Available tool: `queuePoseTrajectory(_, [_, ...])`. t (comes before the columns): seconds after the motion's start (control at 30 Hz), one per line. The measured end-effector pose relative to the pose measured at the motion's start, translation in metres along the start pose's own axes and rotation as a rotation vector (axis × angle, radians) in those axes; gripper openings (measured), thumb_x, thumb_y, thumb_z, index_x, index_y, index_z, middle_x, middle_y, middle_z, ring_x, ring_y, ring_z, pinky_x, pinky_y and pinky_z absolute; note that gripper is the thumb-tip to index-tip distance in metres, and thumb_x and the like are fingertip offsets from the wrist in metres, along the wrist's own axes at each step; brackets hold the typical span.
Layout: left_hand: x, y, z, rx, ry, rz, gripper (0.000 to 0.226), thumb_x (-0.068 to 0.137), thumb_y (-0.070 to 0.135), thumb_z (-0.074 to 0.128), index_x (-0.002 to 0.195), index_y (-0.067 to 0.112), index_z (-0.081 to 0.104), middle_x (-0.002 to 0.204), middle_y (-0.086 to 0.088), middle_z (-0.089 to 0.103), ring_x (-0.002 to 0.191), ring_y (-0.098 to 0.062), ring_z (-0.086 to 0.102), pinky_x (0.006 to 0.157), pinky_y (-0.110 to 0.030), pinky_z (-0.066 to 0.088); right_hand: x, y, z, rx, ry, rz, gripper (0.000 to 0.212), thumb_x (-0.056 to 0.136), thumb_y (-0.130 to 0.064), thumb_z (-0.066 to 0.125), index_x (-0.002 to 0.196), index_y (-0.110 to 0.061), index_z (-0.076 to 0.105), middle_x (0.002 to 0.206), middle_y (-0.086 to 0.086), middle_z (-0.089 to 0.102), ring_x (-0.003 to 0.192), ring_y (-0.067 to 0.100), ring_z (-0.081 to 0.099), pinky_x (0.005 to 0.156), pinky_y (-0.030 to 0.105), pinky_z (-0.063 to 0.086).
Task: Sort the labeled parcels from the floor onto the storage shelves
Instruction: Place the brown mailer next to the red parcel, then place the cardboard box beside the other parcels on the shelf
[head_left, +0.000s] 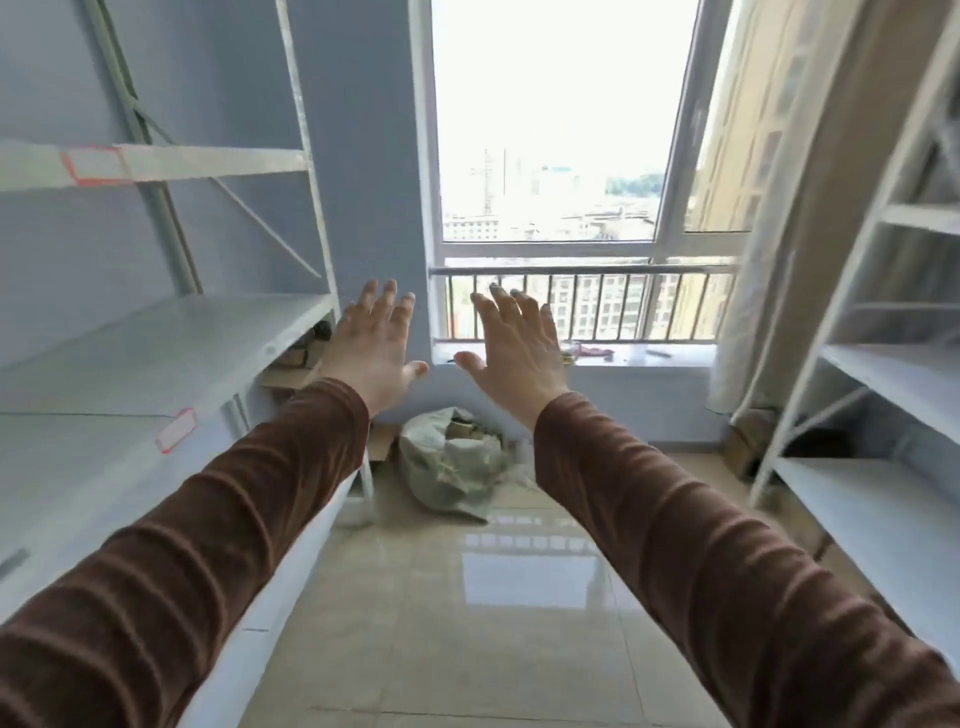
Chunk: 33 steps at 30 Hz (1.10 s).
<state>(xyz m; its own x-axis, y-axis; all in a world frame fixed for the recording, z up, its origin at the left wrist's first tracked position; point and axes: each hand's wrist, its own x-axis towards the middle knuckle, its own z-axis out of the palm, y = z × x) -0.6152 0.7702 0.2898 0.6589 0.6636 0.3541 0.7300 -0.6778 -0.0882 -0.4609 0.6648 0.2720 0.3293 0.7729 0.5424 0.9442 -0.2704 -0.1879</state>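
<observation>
One pale sack of parcels (453, 467) sits on the tiled floor (467, 623) under the window, below and beyond both outstretched hands. The left hand (371, 345) and right hand (514, 348) are spread flat, fingers apart, holding nothing. Two white shelving units flank them: left (156, 343), right (893, 374).

Both my arms extend forward in brown sleeves (218, 525). My left hand (370, 347) and right hand (514, 349) are raised side by side, backs toward me, fingers straight and spread, thumbs pointing inward, holding nothing.
</observation>
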Motion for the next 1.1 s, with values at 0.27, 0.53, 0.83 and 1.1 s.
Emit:
queuePoseTrajectory(0.27, [0.0, 0.259, 0.026, -0.144, -0.092, 0.375, 0.089, 0.101, 0.051, 0.051, 0.164, 0.019, -0.004, 0.171, -0.006, -0.013, 0.157, -0.025, -0.016, 0.128, -0.044, -0.003, -0.146, 0.194, -0.08, -0.181, -0.047, 0.346, 0.074, 0.097, -0.048, 0.061, 0.158, -0.024, 0.026, 0.167, 0.002, 0.022, 0.155, 0.028, 0.012, 0.127, 0.055, 0.006])
queuePoseTrajectory(0.53, [-0.066, 0.526, 0.026, -0.302, -0.127, 0.685, 0.09, 0.1, 0.051, 0.054, 0.164, 0.02, 0.001, 0.172, -0.006, -0.008, 0.157, -0.025, -0.014, 0.128, -0.043, -0.003, -0.326, 0.353, -0.186, -0.38, -0.086, 0.643, 0.074, 0.098, -0.049, 0.058, 0.159, -0.021, 0.027, 0.169, 0.007, 0.022, 0.155, 0.03, 0.016, 0.126, 0.058, 0.013])
queuePoseTrajectory(0.83, [-0.174, 0.751, 0.037, -0.422, -0.242, 1.011, 0.087, 0.099, 0.046, 0.057, 0.163, 0.018, 0.006, 0.172, -0.009, -0.002, 0.158, -0.027, -0.01, 0.129, -0.044, 0.003, -0.517, 0.463, -0.272, -0.442, -0.129, 1.032, 0.076, 0.102, -0.053, 0.05, 0.163, -0.021, 0.017, 0.172, 0.005, 0.012, 0.158, 0.029, 0.008, 0.127, 0.054, 0.01])
queuePoseTrajectory(1.1, [-0.228, 0.878, 0.074, -0.502, -0.403, 1.206, 0.086, 0.1, 0.042, 0.059, 0.164, 0.018, 0.006, 0.172, -0.008, -0.001, 0.158, -0.027, -0.007, 0.127, -0.044, 0.007, -0.63, 0.518, -0.285, -0.426, -0.121, 1.332, 0.078, 0.102, -0.048, 0.053, 0.164, -0.018, 0.016, 0.172, 0.008, 0.012, 0.158, 0.032, 0.009, 0.128, 0.052, 0.008])
